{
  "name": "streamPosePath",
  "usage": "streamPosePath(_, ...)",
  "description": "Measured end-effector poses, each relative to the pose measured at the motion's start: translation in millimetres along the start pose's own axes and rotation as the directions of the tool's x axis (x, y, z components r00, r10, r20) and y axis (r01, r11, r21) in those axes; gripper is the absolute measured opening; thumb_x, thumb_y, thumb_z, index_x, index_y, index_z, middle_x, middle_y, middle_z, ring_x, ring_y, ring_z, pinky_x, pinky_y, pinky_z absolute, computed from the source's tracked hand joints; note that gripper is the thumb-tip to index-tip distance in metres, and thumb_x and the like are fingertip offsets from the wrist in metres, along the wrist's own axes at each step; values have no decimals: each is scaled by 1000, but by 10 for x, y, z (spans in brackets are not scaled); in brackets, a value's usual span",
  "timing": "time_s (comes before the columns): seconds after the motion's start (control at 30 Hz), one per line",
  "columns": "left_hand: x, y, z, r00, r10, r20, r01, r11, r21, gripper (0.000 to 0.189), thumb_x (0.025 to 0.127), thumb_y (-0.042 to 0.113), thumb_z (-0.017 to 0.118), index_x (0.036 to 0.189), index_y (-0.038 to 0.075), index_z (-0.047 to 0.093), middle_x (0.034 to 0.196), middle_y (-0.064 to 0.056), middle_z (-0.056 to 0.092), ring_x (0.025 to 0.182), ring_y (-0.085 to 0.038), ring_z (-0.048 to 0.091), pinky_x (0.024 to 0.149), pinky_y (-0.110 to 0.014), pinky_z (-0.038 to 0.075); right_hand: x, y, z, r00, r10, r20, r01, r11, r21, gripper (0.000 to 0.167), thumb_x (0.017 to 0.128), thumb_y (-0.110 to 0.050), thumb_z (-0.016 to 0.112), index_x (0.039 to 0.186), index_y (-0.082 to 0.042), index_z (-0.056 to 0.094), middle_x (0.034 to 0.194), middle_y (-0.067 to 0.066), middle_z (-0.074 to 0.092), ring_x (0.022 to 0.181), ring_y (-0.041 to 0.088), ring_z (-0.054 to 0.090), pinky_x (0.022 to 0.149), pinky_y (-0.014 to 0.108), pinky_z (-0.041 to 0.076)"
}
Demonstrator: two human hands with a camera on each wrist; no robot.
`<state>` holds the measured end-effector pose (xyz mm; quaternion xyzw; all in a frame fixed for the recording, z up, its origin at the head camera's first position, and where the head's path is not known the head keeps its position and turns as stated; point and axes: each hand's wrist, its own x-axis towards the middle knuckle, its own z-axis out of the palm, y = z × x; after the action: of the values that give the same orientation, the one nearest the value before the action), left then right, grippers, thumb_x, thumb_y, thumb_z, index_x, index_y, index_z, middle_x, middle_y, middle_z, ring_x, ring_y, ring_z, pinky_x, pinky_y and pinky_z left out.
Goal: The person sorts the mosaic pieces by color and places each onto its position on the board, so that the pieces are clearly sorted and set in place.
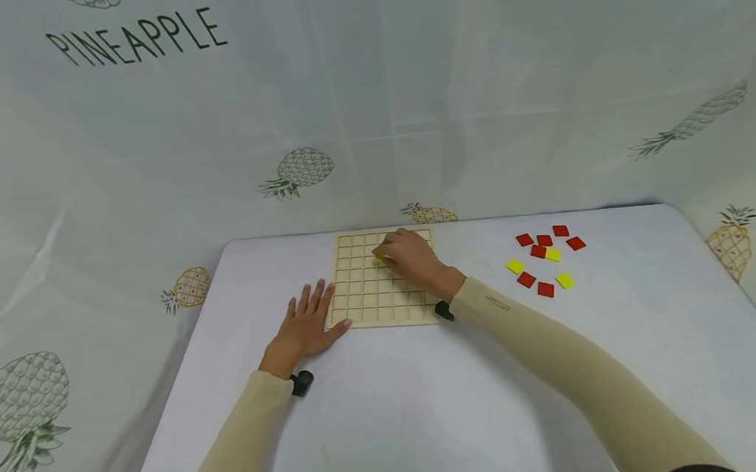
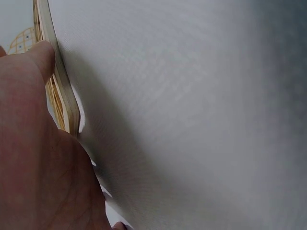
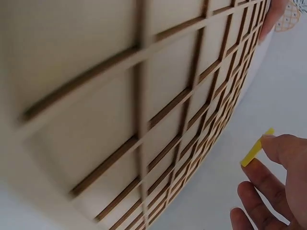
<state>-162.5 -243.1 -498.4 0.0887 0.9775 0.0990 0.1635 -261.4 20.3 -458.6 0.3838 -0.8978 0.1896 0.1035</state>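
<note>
A light wooden grid board (image 1: 371, 314) with square recesses lies near the far edge of the table. My right hand (image 1: 413, 261) is above the board and pinches a thin yellow square tile (image 3: 254, 151) between thumb and fingertips. In the right wrist view the tile is seen nearly edge-on, apart from the grid. My left hand (image 1: 307, 327) rests with spread fingers at the board's left side, its thumb at the near left corner. The left wrist view shows the board's edge (image 2: 67, 91) against that hand.
Several red tiles (image 1: 545, 289) and a few yellow tiles (image 1: 564, 280) lie scattered on the white table (image 1: 379, 414) to the right of the board. Behind the table hangs a white cloth (image 1: 367, 103) printed with pineapples.
</note>
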Motion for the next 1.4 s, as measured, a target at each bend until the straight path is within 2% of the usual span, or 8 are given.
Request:
streamPosePath(0.2, 47, -42, 40, 1000, 12, -7, -12, 1000, -21, 93, 106, 63, 47, 171, 9, 7, 178, -16, -2, 163, -43, -3, 128, -66, 3, 200, -86, 68, 999, 6, 44, -6, 1000, -4, 22, 101, -9, 74, 122, -7, 80, 116, 10, 77, 106, 28, 68, 94, 39, 57)
streamPosePath(0.63, 33, -25, 2, 1000, 1, 11, -1, 1000, -13, 91, 107, 62, 44, 171, 10, 4, 178, -14, -4, 163, -41, -6, 128, -64, 0, 510, -168, 255, 990, 43, 132, -40, 999, -29, 25, 101, -11, 74, 125, -10, 79, 119, 10, 76, 109, 29, 68, 100, 43, 55)
streamPosePath(0.9, 40, -7, -11, 1000, -7, 22, 7, 1000, -5, 93, 107, 64, 44, 171, 11, 4, 178, -14, -4, 163, -40, -6, 128, -64, 0, 719, -228, 361, 986, 38, 163, -30, 998, -55, 26, 103, -11, 72, 128, -10, 77, 120, 10, 75, 109, 29, 68, 102, 44, 54)
streamPosePath(1.17, 65, 8, -11, 999, -28, 44, 27, 1000, 14, 93, 106, 67, 42, 172, 14, 2, 178, -10, -7, 164, -38, -8, 129, -62, 0, 863, -288, 411, 975, 67, 211, -47, 994, -97, 28, 103, -9, 71, 130, -10, 76, 126, 11, 74, 117, 31, 66, 106, 47, 51)
streamPosePath(1.4, 74, -32, 34, 999, -26, 29, 25, 999, 28, 93, 106, 69, 40, 172, 16, 1, 179, -9, -8, 164, -37, -9, 129, -61, 0, 944, -288, 500, 965, 80, 249, -42, 987, -157, 27, 104, -9, 70, 130, -12, 77, 128, 9, 73, 119, 29, 65, 107, 46, 51)
